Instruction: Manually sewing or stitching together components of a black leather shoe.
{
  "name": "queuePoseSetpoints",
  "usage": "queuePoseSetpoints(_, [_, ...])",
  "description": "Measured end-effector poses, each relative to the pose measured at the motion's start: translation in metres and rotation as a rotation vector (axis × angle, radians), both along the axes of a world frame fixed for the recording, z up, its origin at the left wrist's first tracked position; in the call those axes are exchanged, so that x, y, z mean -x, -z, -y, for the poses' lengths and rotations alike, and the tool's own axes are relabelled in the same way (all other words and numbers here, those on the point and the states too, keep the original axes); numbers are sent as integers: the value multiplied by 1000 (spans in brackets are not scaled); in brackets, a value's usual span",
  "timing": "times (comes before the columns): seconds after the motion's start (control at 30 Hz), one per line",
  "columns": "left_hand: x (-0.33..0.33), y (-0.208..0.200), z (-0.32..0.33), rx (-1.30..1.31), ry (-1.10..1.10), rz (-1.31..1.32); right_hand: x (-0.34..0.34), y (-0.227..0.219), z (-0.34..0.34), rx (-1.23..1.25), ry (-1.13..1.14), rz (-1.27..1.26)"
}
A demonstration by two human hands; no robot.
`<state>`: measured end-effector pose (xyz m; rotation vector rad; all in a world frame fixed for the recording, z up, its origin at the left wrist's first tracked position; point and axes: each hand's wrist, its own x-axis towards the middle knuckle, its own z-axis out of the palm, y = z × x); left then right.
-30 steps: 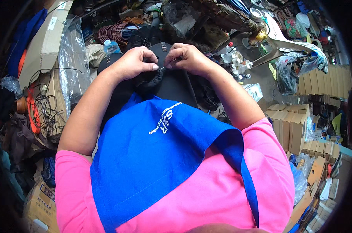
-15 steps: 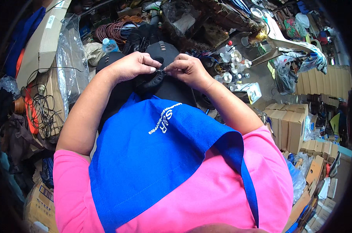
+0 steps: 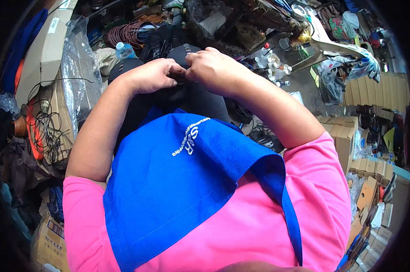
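My left hand (image 3: 153,75) and my right hand (image 3: 214,68) meet in front of my chest, right on top of a black cloth thing (image 3: 191,97). The fingers of both hands are pinched together on a small dark bit at the top of the black cloth thing, and they almost touch each other. The bit is too small and too hidden for me to tell what it is.

There is not much room around the black cloth thing. Just above it lies a bundle of brown wire (image 3: 128,31) and a clear bottle (image 3: 123,50) with a blue cap. To its left hangs a crinkly see-through plastic sheet (image 3: 78,77) over a long cardboard box (image 3: 42,50). To its right stand little white bottles (image 3: 273,65) with red tops on a grey floor (image 3: 304,90). Farther right from it sit stacks of small brown boxes (image 3: 345,136).

My blue apron (image 3: 177,181) covers the lower part of the black cloth thing, so I cannot see its bottom edge. The apron looks smooth and a bit stiff. My pink shirt (image 3: 268,217) looks soft. The black cloth thing looks soft too, and it folds and bunches under my hands.
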<state>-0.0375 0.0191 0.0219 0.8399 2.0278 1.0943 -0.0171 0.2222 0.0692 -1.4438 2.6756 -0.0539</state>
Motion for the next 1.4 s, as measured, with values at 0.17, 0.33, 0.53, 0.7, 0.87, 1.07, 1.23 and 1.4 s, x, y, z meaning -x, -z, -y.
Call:
queuePoseSetpoints(0.17, [4, 6, -2, -32, -133, 14, 6, 15, 2, 120, 164, 191])
queuePoseSetpoints(0.33, [8, 19, -2, -155, -269, 14, 13, 25, -11, 232, 262, 454])
queuePoseSetpoints(0.53, [-11, 19, -4, -138, -426, -445, 13, 47, -15, 439, 433, 722])
queuePoseSetpoints(0.7, [-40, 14, 10, -106, -539, -469, 12, 54, -38, 828, 636, 1014])
queuePoseSetpoints(0.87, [-41, 26, 16, -93, -420, -316, 2, 73, -37, 582, 323, 270])
queuePoseSetpoints(1.07, [-28, 28, 47, -71, -776, -519, 9, 90, -25, 1863, 1020, 1077])
queuePoseSetpoints(1.23, [-28, 13, 18, -1002, -886, 525, 5, 89, -19, 2276, 967, 1827])
queuePoseSetpoints(1.4, [-28, 4, 19, -1231, -721, 875, 0, 85, -31, 1935, 759, 1764])
